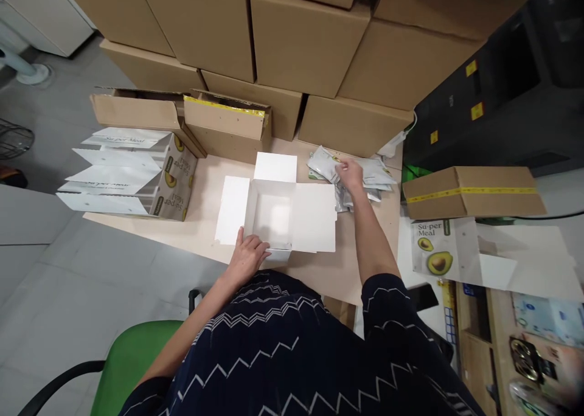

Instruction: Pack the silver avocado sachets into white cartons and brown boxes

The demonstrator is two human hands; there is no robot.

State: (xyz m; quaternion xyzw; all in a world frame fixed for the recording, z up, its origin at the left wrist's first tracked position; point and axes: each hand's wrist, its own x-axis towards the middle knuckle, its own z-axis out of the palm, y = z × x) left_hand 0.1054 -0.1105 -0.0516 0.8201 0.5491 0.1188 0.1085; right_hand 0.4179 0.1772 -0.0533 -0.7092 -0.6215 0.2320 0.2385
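An open white carton (272, 212) stands before me with its flaps spread out, and its inside shows only white walls and bottom. At its front left corner, my left hand (249, 252) is closed on the edge, thumb along the left side and fingers over the front wall. My right hand (351, 174) reaches to a pile of silvery-white pouches (376, 173) right of the carton. Its fingers pinch the edge of the upper left pouch (323, 162); the fingertips are partly hidden.
Folded Su-per Meal cartons (176, 179) stand in a row at the left. Open brown boxes (223, 121) and stacked brown boxes (301, 45) line the back. At the right are a dark machine (493, 100), a brown box (474, 191) and a printed carton (444, 252). A green chair (132, 361) is lower left.
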